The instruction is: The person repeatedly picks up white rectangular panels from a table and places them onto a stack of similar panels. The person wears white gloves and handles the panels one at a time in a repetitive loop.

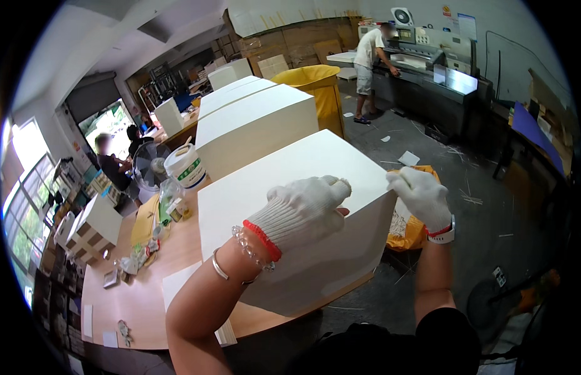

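A tall block of stacked white paper (290, 162) stands on the table in front of me. My left hand (312, 206), in a white knit glove with a red cuff, is over the stack's near edge. Its fingers are curled, with one bare fingertip showing; what they hold, if anything, is hidden. At the stack's right corner, my right hand (422, 194), gloved the same way, has thumb and fingers pinched together on the paper's corner. A white watch strap (441, 235) circles that wrist.
More white stacks (256, 119) stand behind, beside a yellow bin (328, 103). On the wooden table (140, 300) are a white tub (185, 165), a green-tinted bottle (168, 200) and small scraps. An orange sack (406, 231) stands below right. One person (368, 56) works at a machine; others sit far left.
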Demonstrator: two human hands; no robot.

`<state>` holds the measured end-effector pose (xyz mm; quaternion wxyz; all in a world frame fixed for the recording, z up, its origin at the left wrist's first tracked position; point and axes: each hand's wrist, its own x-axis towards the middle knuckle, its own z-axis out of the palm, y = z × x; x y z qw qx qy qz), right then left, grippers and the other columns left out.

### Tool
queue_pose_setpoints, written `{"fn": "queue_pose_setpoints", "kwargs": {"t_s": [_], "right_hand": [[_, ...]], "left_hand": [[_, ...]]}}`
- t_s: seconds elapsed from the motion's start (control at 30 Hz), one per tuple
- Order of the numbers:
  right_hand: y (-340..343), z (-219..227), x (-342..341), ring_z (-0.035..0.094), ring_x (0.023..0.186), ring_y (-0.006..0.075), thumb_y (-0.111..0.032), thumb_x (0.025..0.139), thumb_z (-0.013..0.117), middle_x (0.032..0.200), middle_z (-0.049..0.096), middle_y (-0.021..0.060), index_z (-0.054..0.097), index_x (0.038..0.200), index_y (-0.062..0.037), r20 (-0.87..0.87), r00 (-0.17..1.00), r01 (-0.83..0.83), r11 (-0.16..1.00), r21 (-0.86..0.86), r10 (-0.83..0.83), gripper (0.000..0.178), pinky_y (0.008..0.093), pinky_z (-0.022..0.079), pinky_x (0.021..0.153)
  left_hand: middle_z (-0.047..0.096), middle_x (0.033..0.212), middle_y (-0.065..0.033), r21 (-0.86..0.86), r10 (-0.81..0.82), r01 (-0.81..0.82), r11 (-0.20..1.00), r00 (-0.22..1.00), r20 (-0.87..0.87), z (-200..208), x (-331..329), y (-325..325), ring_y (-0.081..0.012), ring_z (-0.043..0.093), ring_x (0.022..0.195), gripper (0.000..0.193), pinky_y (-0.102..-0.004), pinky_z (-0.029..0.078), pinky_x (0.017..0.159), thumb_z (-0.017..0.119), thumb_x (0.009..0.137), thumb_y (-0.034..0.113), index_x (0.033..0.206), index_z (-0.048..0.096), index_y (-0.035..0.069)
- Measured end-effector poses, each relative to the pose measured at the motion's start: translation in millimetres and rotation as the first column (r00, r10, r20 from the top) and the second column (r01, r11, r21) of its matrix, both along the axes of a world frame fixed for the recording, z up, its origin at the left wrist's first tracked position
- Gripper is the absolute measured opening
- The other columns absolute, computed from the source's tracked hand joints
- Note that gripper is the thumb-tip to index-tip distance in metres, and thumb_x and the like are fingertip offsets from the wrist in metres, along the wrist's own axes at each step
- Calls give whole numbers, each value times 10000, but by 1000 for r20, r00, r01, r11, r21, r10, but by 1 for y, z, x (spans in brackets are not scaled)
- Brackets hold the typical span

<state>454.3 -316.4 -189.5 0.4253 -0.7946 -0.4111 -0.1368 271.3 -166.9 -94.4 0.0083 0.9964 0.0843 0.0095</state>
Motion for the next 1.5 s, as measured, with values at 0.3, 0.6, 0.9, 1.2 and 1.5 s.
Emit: {"fn": "queue_pose_setpoints", "kwargs": {"t_s": [0.3,0.6,0.9,1.2,1.5], "right_hand": [[48,23,13,502,594,266,-252,897,641,651,484,104,607,807,-17,481,831,-414,888,199,280,254,394,422,601],[57,-1,22,464,553,201,-55,827,624,635,437,68,629,946,8,496,857,-383,820,425,143,134,346,373,526],[59,-3,25,454,532,194,-28,830,630,605,434,63,624,923,30,509,853,-384,801,460,117,110,331,367,502],[61,-6,23,472,532,208,-58,830,630,611,457,75,628,926,22,432,888,-379,784,492,158,124,345,388,516],[61,-3,19,495,541,220,-88,872,617,593,456,69,629,856,6,368,905,-399,726,561,213,97,348,398,534]], "left_hand": [[610,911,-63,40,-305,312,949,883,357,-48,36,28,-284,624,855,98,-405,520,714,627,802,135,846,577,63],[672,1006,-89,-531,-36,191,826,957,288,-35,23,27,-189,622,859,182,-318,509,763,726,784,4,802,546,26],[665,1075,-126,-397,-102,248,884,930,354,-46,25,36,-221,632,902,344,-325,508,805,846,738,159,898,568,35],[635,1035,-123,-281,-260,391,876,875,407,-49,28,34,-264,627,918,464,-338,494,802,816,759,105,1182,633,53],[612,998,-108,-300,-149,309,902,878,455,-48,24,27,-269,622,921,516,-329,482,824,810,759,98,1239,621,77]]}}
